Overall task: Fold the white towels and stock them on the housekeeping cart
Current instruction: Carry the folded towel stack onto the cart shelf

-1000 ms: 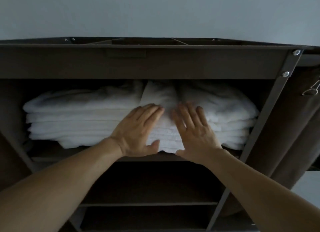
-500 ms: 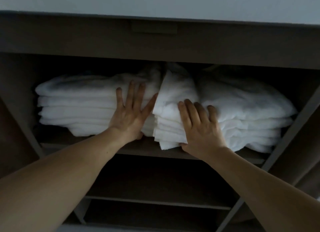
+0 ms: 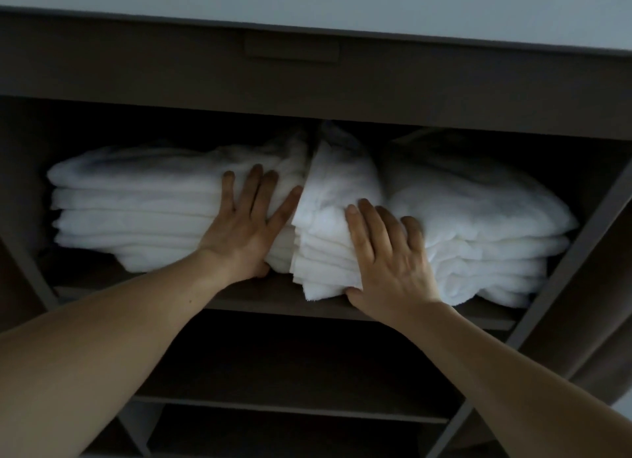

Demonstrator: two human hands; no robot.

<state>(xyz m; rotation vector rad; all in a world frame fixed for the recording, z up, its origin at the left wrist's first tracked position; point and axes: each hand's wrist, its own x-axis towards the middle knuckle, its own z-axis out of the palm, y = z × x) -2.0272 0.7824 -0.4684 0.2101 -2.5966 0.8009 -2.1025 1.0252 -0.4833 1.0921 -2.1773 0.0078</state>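
White towels (image 3: pixel 478 218) stacked on cart's (image 3: pixel 444 91) upper shelf (image 3: pixel 260 295). My left hand (image 3: pixel 244 231) presses flat, fingers spread, on the left stack (image 3: pixel 136 214). My right hand (image 3: pixel 388 255), fingers straight, presses the middle stack's (image 3: pixel 328 197) front, thumb at its base.

Dim, slightly soft footage: the stacked white folded towels (image 3: pixel 143 214) under the left hand (image 3: pixel 244 238) and right hand (image 3: pixel 390 262) glow brightest, their folds washed out. Black shadow fills the shelf openings of the dark brown cart (image 3: pixel 307 91) above and below both hands.
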